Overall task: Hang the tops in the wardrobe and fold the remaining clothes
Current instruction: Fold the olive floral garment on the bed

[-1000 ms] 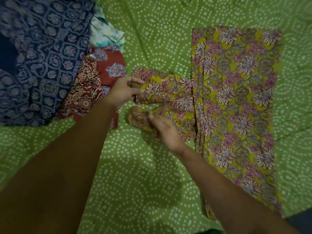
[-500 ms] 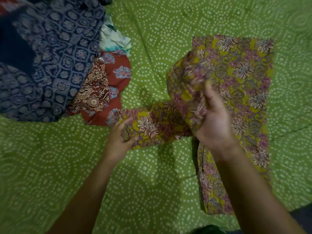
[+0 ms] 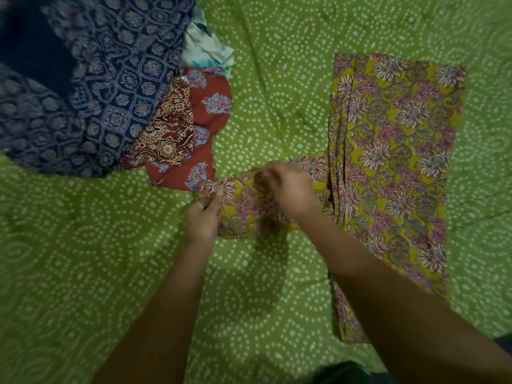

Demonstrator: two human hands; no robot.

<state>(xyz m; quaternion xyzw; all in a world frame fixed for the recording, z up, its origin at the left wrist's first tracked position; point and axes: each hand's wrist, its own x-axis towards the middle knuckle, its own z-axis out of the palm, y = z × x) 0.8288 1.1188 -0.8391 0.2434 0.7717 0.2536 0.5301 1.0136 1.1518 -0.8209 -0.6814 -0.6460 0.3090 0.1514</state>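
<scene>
Our left hand [image 3: 203, 217] pinches the near-left corner of the sleeve [image 3: 249, 200] between thumb and fingers, closed on the cloth. Our right hand [image 3: 288, 189] lies over the sleeve's middle, blurred, its fingers curled down into the fabric; whether they grip it or only press it flat we cannot tell.

The sleeve juts leftward from the yellow top [image 3: 393, 151], its length running across our view, its cuff end toward the left hand. The top itself lies flat on the green sheet [image 3: 277, 79] to our right, its body folded into a long panel whose long axis runs away from us, from the near edge by our right forearm to the far end. A lengthwise fold edge lines its left side, where the sleeve joins.

To the far left a pile of clothes rests on the sheet: a rust-red garment [image 3: 205, 117] nearest the sleeve, its near edge just beside the cuff; a navy print [image 3: 110, 87] beyond it; a pale teal piece [image 3: 205, 51] tucked between them at the far side.
</scene>
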